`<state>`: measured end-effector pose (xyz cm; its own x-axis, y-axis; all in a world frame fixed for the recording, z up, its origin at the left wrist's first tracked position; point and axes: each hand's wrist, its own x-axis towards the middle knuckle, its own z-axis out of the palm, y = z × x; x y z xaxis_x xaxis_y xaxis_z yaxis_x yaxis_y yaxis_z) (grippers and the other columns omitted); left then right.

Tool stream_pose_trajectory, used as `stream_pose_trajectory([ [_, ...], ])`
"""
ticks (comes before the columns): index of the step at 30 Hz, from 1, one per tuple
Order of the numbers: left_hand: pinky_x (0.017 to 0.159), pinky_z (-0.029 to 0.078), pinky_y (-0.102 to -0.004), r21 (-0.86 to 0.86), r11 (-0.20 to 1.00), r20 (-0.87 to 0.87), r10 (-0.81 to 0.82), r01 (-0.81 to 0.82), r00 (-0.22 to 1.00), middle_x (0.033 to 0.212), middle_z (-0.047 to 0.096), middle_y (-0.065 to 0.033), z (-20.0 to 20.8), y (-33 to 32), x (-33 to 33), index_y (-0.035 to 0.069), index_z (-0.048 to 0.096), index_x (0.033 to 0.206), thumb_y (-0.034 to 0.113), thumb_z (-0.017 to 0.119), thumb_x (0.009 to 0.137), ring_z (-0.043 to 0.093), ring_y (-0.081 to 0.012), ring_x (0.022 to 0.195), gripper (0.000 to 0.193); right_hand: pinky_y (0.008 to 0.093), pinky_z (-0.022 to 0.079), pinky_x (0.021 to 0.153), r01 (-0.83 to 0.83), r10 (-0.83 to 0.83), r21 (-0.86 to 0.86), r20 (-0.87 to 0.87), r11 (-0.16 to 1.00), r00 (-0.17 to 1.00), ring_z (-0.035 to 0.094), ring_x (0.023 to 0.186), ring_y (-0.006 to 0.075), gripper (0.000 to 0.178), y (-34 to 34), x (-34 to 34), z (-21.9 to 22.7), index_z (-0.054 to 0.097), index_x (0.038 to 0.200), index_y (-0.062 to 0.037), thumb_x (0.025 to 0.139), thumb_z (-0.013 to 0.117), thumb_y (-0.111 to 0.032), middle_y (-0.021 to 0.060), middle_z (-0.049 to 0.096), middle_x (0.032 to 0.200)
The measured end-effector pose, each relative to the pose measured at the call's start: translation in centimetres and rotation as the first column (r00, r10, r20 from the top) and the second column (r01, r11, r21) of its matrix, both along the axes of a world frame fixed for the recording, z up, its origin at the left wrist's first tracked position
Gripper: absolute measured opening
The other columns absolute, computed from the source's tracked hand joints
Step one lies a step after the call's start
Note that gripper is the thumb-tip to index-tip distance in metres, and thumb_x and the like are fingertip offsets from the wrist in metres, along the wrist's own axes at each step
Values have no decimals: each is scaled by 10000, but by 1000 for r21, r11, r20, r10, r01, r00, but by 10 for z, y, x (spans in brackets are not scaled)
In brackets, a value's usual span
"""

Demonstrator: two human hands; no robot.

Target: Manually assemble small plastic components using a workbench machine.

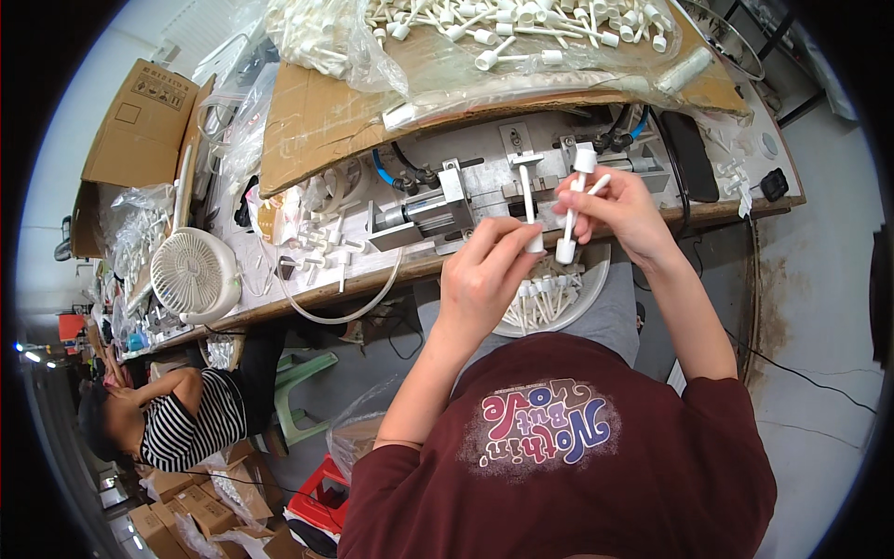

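My left hand (481, 275) pinches the near, capped end of a white plastic stick (527, 194). The far end of that stick reaches a small metal holder (523, 156) on the bench fixture; whether it sits inside I cannot tell. My right hand (622, 212) is closed on white plastic pieces just to the right. One is a stick with a cup-shaped head (584, 161) at the top and a wider end below; another thin white stick (600, 184) pokes out between the fingers. Below my hands, a white bowl (603, 279) on my lap holds several similar white sticks.
A cardboard sheet (317, 121) above the fixture carries a heap of white cup-headed pieces (521, 19). Metal cylinders (424, 210) with blue hoses flank the holder. A white fan (194, 272) stands left; a black phone-like slab (687, 156) lies right. A person in stripes (197, 419) sits at left.
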<state>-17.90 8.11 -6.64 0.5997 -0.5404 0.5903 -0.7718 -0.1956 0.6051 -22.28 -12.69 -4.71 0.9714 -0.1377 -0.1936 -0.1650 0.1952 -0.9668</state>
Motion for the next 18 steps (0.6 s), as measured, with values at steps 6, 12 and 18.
stream_pose_trajectory([
  [6, 589, 508, -280, 246, 954, 236, 114, -173, 965, 1148, 699, -32, -40, -11, 8, 80, 730, 983, 133, 789, 715, 663, -191, 663, 280, 221, 555, 552, 99, -101, 58, 25, 993, 995, 666, 688, 106, 223, -4, -15, -4, 622, 1037, 46, 907, 682, -125, 114, 677, 810],
  [12, 575, 456, -280, 317, 931, 280, 91, -181, 956, 1124, 700, -86, -37, -19, 18, 35, 720, 960, 122, 761, 696, 659, -154, 649, 281, 222, 551, 538, 132, -137, 88, 58, 987, 989, 631, 598, 87, 192, -3, -23, -11, 627, 1011, 29, 911, 679, -127, 164, 693, 858],
  [18, 543, 488, -279, 303, 921, 325, 143, -246, 935, 1114, 712, -7, -38, -20, 18, 98, 736, 957, 204, 798, 702, 602, -171, 534, 283, 210, 528, 505, 166, -174, 92, 88, 982, 981, 609, 560, 73, 176, 0, -22, -13, 618, 991, 17, 921, 670, -135, 165, 694, 858],
])
